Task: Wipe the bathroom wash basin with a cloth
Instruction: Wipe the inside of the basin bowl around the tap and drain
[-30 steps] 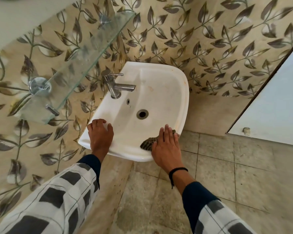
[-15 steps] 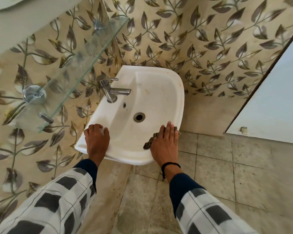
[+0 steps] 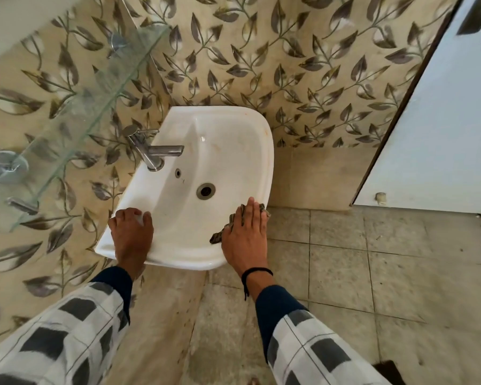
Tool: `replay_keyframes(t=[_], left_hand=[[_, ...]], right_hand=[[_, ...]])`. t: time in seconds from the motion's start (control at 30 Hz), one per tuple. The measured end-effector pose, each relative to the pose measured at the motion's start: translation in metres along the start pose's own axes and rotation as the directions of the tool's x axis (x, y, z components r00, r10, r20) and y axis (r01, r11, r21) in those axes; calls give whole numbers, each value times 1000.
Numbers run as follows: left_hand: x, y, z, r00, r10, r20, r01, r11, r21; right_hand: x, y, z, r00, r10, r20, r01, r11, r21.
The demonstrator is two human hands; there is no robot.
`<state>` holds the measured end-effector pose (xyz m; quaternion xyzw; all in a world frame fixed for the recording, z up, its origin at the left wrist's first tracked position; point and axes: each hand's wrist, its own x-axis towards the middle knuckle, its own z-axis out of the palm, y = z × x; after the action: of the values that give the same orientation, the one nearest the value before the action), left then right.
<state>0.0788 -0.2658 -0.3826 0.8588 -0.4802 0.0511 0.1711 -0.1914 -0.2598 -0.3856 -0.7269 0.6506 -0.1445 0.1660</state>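
Note:
A white wash basin [image 3: 233,140] is fixed to the leaf-patterned wall, with a round drain [image 3: 205,190] in its bowl and faint brownish stains on its far side. My right hand [image 3: 245,240] lies flat, fingers straight, pressing a dark patterned cloth [image 3: 225,232] onto the basin's near right rim. Most of the cloth is hidden under the palm. My left hand [image 3: 131,234] rests on the near left rim, fingers bent over the edge.
A chrome tap [image 3: 156,151] stands on the basin's left side. A glass shelf [image 3: 75,118] on metal brackets juts out from the left wall above it. A white door [image 3: 442,120] is at the right. Tiled floor lies below.
The view has shifted, so the basin sits lower and more central. My right hand with the cloth has slid slightly along the right rim. The left hand stays on the left rim.

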Motion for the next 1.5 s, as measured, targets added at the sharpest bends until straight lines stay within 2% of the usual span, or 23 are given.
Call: replay_keyframes(t=[0.23,0.43,0.63,0.83,1.07,1.23,1.5], left_hand=[[1,1,0,1000,2,-2,-2,1000,14],[0,0,0,999,35,-42,-34,999,30],[3,-6,6,999,41,-12,-40,996,81],[3,-7,6,999,1,41,-4,997,74],[3,-7,7,1000,13,23,-14,997,69],[3,-11,11,999,21,-27,-21,1000,1],[-7,-2,3,1000,11,-29,-13,996,-88]], right_hand=[[15,5,-1,999,-42,26,43,999,-32],[15,10,1,994,-104,-22,104,994,14],[-1,15,0,1000,-9,-29,12,991,130],[12,15,-4,1000,-11,24,10,998,64],[11,15,6,1000,16,-25,-15,998,56],[20,16,3,1000,22,4,-22,999,34],[6,14,6,998,56,-29,-52,991,123]])
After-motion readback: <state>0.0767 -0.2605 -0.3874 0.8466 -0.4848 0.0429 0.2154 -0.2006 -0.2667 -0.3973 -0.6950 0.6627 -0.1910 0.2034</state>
